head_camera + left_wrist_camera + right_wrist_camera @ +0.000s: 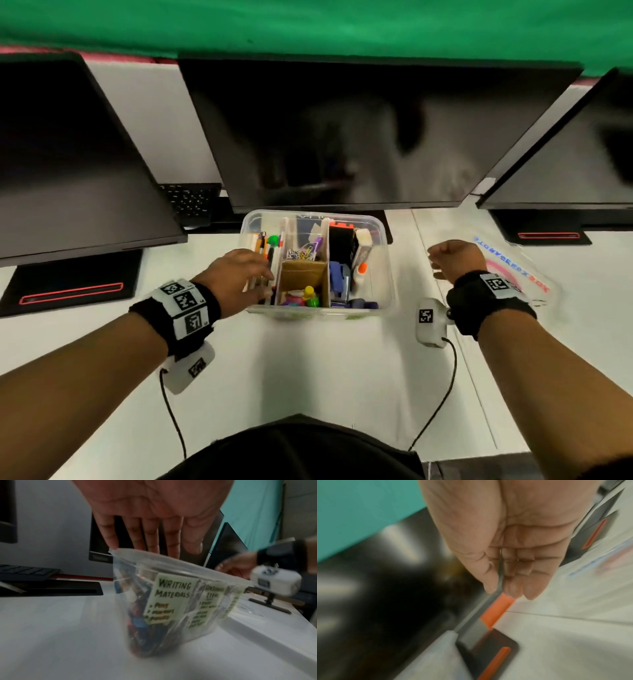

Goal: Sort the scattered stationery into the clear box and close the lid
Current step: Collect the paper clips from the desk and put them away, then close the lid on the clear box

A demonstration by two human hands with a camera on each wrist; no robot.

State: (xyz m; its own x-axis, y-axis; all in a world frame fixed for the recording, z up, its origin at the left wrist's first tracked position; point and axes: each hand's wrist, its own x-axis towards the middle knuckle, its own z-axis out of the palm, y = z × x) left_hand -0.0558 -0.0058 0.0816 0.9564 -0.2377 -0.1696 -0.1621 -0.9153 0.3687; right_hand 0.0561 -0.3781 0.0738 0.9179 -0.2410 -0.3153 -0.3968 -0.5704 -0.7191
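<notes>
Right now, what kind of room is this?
Probably an office or computer lab: a row of dark monitors stands on a long white desk, with a keyboard behind the clear box of stationery.

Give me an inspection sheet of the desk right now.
Surface: white desk.
Job's things: clear box, open, compartments filled with stationery; lid lies flat to its right.
Clutter: nothing seen.
Grips: left hand open, fingers over the box's left compartment; right hand loosely curled, empty, next to the lid.
Cables: black wires trail from both wrist cameras.
Surroundings: three dark monitors, keyboard, green backdrop.
</notes>
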